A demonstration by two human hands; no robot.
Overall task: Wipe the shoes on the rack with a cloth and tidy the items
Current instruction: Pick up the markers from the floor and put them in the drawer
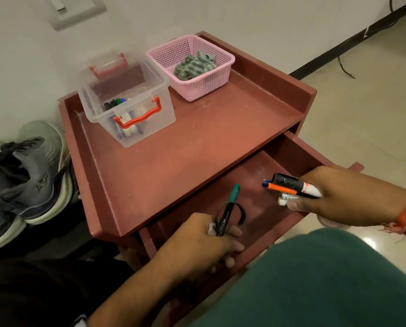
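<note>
Cabinet (pixel 197 142) reddish-brown. Basket (pixel 204 86) pink, cloth (pixel 194 66) green/grey striped. Clear box (pixel 126 100), red handles. Shoes (pixel 25 175) grey, white soles. Green-capped pen (pixel 229 206).

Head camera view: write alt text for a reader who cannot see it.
A person's left hand grips a green-capped pen and the right hand holds a bundle of markers over the open drawer of a red-brown cabinet. On top stand a clear box holding pens and a pink basket holding a striped cloth; shoes sit to the left.
</note>
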